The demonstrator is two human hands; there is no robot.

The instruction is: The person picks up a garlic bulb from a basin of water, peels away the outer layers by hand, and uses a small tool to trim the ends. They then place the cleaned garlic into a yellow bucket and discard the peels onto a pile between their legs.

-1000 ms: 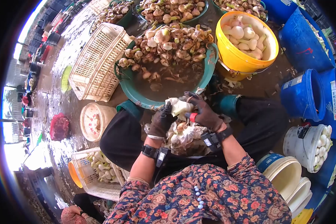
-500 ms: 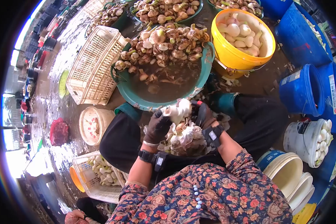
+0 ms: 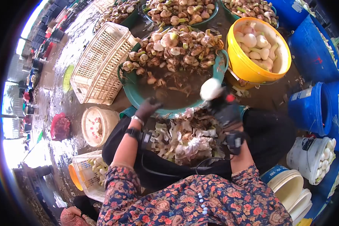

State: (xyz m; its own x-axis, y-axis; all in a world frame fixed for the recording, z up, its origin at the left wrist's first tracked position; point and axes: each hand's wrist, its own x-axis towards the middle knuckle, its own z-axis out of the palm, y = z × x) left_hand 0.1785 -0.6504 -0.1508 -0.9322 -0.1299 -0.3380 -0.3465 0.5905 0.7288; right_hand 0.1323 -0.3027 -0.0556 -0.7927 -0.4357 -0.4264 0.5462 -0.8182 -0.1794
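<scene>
My right hand [image 3: 225, 111], in a dark glove with a red spot, holds a white peeled garlic bulb [image 3: 211, 89] over the right front rim of a green basin [image 3: 133, 94]. Bulb and fingers are smeared by motion. At the basin's front left rim is my left hand [image 3: 147, 108], also gloved, its fingers loosely apart and nothing visible in them. Brown unpeeled garlic bulbs [image 3: 173, 49] are heaped at the back of the basin, with murky water in front. Between my legs lies a pile of papery garlic skins [image 3: 190, 141].
A yellow bucket [image 3: 237, 56] of peeled garlic stands right of the basin. White crates [image 3: 98, 64] and a pale bucket [image 3: 115, 120] are on the left. To the right are a blue bucket [image 3: 305, 109] and a white bucket [image 3: 303, 158] of garlic. Another person's hand [image 3: 74, 211] shows lower left.
My hands have moved apart. The right one has carried the white bulb up and rightward toward the yellow bucket; the left has let go of it and shifted left.
</scene>
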